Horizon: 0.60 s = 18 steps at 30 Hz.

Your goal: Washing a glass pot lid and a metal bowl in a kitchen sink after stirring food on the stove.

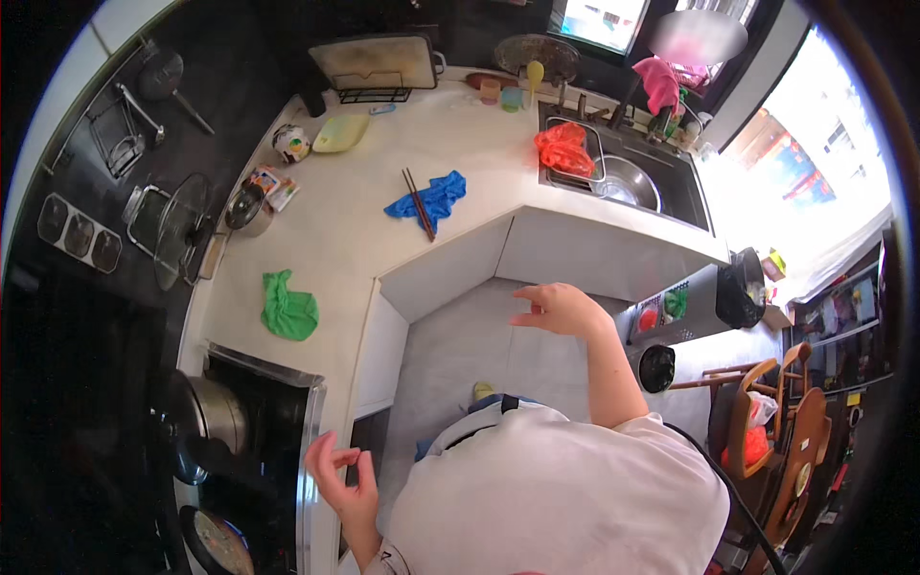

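Observation:
My left hand [343, 474], empty with its fingers apart and curled, is over the edge of the counter beside the cooktop [277, 424]. A lidded steel pot [219, 413] stands on the cooktop to its left. My right hand [557, 309] is above the floor in front of the corner cabinets, its fingers apart and holding nothing. Across the counter from it, brown chopsticks [419, 205] lie over a crumpled blue plastic bag [447, 192]. A crumpled green plastic bag [289, 309] rests on the counter behind the cooktop.
A red plastic bag [566, 147] lies in a rack over the sink [675, 180], near a steel bowl [632, 183]. A yellow-green tray [341, 134], a small lidded pot [249, 208] and a pan [215, 539] are around. Wooden chairs [751, 381] stand at the right.

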### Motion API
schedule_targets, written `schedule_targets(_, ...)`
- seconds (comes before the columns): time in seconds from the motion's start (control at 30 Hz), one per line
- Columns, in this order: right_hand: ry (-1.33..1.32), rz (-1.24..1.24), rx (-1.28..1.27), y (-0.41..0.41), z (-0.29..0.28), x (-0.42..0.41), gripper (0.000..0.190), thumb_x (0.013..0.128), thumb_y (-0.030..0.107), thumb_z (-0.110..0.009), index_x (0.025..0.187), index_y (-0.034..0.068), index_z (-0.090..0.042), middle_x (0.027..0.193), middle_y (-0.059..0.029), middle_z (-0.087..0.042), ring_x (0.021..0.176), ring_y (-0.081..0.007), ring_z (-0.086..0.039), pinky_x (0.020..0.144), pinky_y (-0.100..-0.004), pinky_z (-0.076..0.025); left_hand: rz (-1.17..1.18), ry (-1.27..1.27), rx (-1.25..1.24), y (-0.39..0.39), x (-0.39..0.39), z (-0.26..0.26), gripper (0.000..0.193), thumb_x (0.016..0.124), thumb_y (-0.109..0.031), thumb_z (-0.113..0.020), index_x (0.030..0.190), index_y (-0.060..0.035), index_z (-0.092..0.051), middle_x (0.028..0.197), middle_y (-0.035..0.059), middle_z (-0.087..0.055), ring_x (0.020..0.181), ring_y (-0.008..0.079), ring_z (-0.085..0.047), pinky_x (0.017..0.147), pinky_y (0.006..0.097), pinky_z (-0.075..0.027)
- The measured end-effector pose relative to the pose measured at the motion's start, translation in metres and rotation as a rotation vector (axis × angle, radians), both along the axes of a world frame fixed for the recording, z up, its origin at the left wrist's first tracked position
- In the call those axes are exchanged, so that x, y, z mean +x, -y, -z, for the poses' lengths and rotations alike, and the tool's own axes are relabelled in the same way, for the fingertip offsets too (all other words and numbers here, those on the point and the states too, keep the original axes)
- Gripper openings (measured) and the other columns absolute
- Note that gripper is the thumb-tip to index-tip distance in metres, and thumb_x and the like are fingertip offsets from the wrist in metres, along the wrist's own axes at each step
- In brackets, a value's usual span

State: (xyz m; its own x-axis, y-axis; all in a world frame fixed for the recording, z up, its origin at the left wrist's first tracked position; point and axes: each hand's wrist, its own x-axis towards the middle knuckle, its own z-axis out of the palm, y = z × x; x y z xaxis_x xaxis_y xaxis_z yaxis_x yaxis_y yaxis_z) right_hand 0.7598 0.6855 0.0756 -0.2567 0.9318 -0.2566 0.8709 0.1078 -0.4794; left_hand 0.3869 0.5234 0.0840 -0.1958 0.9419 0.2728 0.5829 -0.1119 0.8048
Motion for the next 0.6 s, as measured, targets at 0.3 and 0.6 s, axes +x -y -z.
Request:
schedule_targets(0.3,-0.391,0.001,-0.068,-0.165,0.119,-0.011,0.033,0.085,0.029,-0.063,0.104,0.003,-0.067,0.098,-0.0163,-0.067,0.093,-0.0325,-0.064,0.079,-0.0393,-0.051,0.217,-0.007,-0.4,-0.135,0.057,0.055,0.036,0.083,-0.015,-0.071,0.116,-0.0046,-0.061,0.111,0.0116,-0.06,0.084,0.02,-0.064,0.072,0.0334,-0.053)
schedule_targets(0.6,0.044,-0.027,0.426,-0.303,0.255,-0.057,0.051,0.082,0.009,-0.058,0.131,0.014,-0.051,0.14,-0.0083,-0.043,0.131,-0.032,-0.04,0.097,-0.0441,-0.044,0.185,-0.05,-0.175,-0.391,0.129,0.256,0.029,0.081,-0.02,-0.071,0.102,-0.0046,-0.058,0.087,0.0113,-0.064,0.074,0.0263,-0.064,0.068,0.0369,-0.052)
